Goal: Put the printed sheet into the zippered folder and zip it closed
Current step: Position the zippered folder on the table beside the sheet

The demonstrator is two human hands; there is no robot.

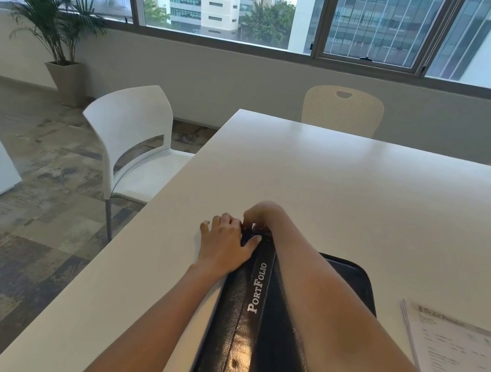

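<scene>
A black zippered folder (243,329) with "PortFolio" printed on its spine lies on the white table (365,187) in front of me, spine facing up-left. My left hand (224,243) rests flat against the folder's far left corner, thumb pressing on it. My right hand (260,215) reaches across the folder and pinches something small at that same far corner, likely the zipper pull, which my fingers hide. The printed sheet (464,355) lies on the table to the right of the folder, apart from both hands.
A white chair (131,143) stands at the table's left edge. Two cream chairs (343,109) are at the far side. A potted palm (51,13) is by the window at the back left. A white counter edge shows at the far left.
</scene>
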